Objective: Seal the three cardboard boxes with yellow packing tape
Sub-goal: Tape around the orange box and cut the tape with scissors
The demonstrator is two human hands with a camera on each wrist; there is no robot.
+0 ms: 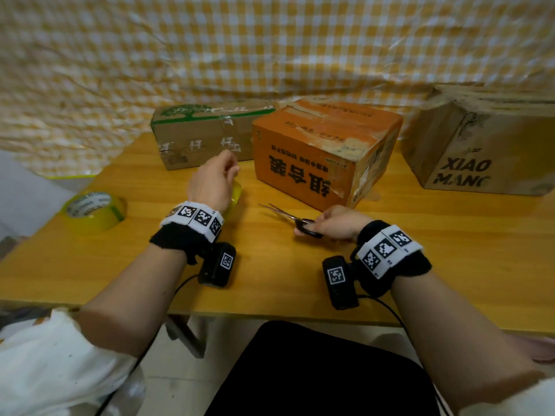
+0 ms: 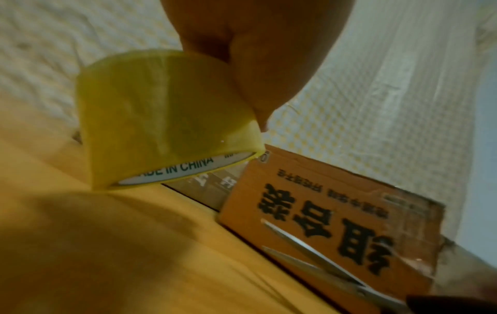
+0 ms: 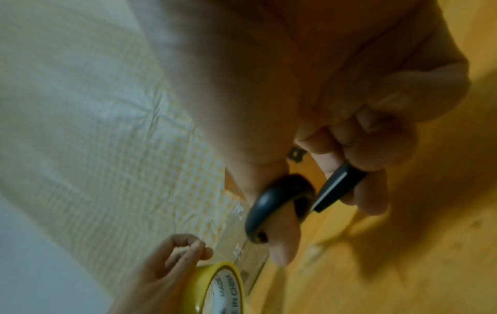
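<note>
- Left hand [image 1: 213, 182] is curled round a roll of yellow packing tape [image 2: 161, 119], holding it on edge just above the wooden table [image 1: 270, 283]. Core reads "MADE IN CHINA". The fingertips [image 3: 200, 247] are bunched together above the roll, can't tell if they pinch a tape end.
- Right hand [image 1: 336, 223] has its thumb and fingers through the black handles of a pair of scissors [image 1: 295, 220]. Blades are spread a bit, pointing left toward the tape, low over the table.
- Right behind both hands sits the orange box [image 1: 324, 151], flaps shut, old torn tape strips across the top, big black characters upside down on its front. Contents not visible.
- Left of it, touching or nearly so, a long brown box with a green tree print [image 1: 204, 130], closed, clear tape patches on its side.
- Off to the right, well apart, a brown box marked "XIAO MANG" [image 1: 480, 145], also closed.
- A 2nd yellow tape roll [image 1: 94, 212] lies flat near the table's left edge.
- Yellow checked cloth [image 1: 270, 43] hangs behind everything.
</note>
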